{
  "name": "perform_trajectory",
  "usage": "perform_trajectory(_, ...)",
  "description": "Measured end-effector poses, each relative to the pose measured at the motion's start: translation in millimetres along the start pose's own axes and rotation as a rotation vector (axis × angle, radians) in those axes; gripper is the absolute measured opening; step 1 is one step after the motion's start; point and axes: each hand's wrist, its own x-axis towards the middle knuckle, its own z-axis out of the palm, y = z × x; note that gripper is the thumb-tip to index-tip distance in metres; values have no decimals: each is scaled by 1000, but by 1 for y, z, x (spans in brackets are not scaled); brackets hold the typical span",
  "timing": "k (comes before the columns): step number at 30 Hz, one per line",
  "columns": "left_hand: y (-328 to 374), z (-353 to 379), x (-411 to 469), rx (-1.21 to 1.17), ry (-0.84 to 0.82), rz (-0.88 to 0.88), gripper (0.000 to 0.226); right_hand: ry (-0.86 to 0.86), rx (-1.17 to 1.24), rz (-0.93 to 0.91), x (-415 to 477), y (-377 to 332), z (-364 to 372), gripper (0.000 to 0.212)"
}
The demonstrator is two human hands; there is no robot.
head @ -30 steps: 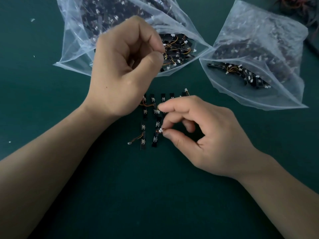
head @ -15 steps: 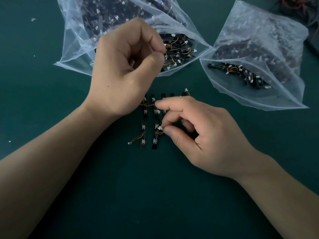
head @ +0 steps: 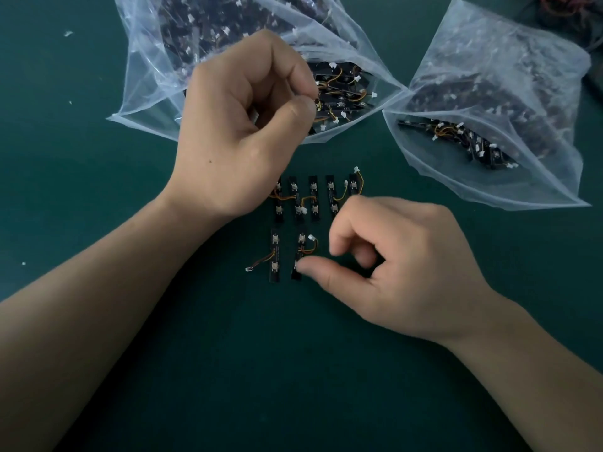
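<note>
Several small black LED strips with orange wires and white plugs lie in a row on the green mat, and two more lie below them. My right hand rests beside the lower pair. Its thumb tip touches the bottom end of the right-hand strip, and its fingers are loosely curled and lifted off. My left hand hovers at the mouth of the left plastic bag, thumb and forefinger pinching a small strip with a wire.
A second clear bag of the same strips lies at the right, its mouth facing the row. Loose wires sit at the top right corner. Small white scraps dot the mat at the left.
My right hand let go of the white plug it pinched. Its forefinger lifted and drew back right, and the thumb slid down to the strip's lower end. The left hand barely moved.
</note>
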Motion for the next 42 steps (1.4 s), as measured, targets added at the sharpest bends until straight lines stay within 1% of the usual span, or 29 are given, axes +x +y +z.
perform_trajectory(3,0,0,0,3,2,0,13,-85,-28,-86,-1,-2,2,22)
perform_trajectory(5,0,0,0,6,3,4,15,-153,-70,-124,-3,-1,3,22)
perform_trajectory(7,0,0,0,17,0,9,15,-169,-88,-141,-4,1,3,22)
perform_trajectory(10,1,0,-1,37,-2,6,11,-167,-71,-134,-3,1,3,20)
perform_trajectory(13,1,0,0,37,-2,6,11,-129,-41,-119,-2,-1,2,14)
perform_trajectory(18,-1,0,0,51,1,9,9,-183,-96,-142,-5,0,3,20)
perform_trajectory(21,-1,0,1,51,4,15,10,-191,-89,-131,-5,0,3,22)
perform_trajectory(27,-2,0,0,54,5,19,7,-172,-68,-115,-4,-1,3,22)
perform_trajectory(38,-3,-1,-1,62,1,14,7,-164,-48,-113,-2,-2,3,21)
perform_trajectory(42,-1,-2,0,95,16,18,10,-129,-18,-114,-4,-1,3,20)
